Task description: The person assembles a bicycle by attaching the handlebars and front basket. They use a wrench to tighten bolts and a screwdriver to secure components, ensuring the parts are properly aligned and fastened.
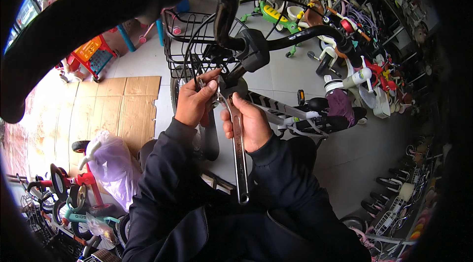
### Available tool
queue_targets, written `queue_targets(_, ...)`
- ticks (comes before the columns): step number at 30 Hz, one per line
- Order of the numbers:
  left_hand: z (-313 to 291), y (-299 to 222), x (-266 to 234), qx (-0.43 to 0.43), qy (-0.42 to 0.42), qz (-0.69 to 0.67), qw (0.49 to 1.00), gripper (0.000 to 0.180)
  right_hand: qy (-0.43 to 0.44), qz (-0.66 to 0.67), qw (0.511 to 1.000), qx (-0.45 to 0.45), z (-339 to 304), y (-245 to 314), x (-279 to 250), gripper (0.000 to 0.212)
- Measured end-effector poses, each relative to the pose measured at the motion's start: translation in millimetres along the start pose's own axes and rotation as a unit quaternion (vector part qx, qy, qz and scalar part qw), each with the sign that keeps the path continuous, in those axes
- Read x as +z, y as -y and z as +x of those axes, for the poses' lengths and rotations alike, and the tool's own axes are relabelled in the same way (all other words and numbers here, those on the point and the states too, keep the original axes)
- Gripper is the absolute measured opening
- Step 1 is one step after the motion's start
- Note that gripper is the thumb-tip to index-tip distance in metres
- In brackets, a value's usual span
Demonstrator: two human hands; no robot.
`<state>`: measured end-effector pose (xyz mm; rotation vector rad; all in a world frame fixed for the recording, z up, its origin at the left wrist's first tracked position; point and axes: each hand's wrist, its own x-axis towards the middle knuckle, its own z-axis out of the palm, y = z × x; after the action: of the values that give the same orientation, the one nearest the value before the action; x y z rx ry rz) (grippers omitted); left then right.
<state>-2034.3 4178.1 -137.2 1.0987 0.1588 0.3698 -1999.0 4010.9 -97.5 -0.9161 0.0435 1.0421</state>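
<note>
Inside the right hand [253,125], beside the left hand [192,104], lies a wrench [240,158].

The wrench [239,149], long and silvery with a holed near end, reaches to the neck [240,86] of the bike [255,51]; its fit there is hard to make out. The bike has a black handlebar [227,10] and wire basket [178,41].

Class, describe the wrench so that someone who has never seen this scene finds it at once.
Find the large black handlebar across the top. Below it, the person's right hand grips the wrench. Unlike the curved black handlebar, it is a long, silvery bar with a small hole at its lower end.
</note>
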Motion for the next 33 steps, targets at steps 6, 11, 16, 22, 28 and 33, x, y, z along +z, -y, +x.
queue_targets(6,0,1,-1,-0.005,0.011,-0.032,0.999,0.037,0.006,-0.015,1.000,-0.002,1,3,-4,0.034)
queue_targets(11,2,7,-1,0.021,0.020,-0.047,0.998,0.039,0.010,0.029,1.000,0.003,3,2,-5,0.037)
queue_targets(16,1,11,-5,0.037,0.026,-0.011,0.999,0.038,-0.011,-0.014,1.000,-0.003,4,-5,-3,0.043)
queue_targets(22,-5,3,-2,0.057,-0.008,0.062,0.996,0.032,0.039,0.058,0.998,0.004,0,-3,0,0.042)
queue_targets(28,-7,-4,7,0.065,-0.027,0.112,0.991,0.030,0.020,0.005,1.000,0.007,0,-1,0,0.034)
queue_targets(33,-19,-33,34,0.183,-0.167,0.125,0.961,0.025,0.071,0.086,0.994,0.017,4,2,-7,0.032)
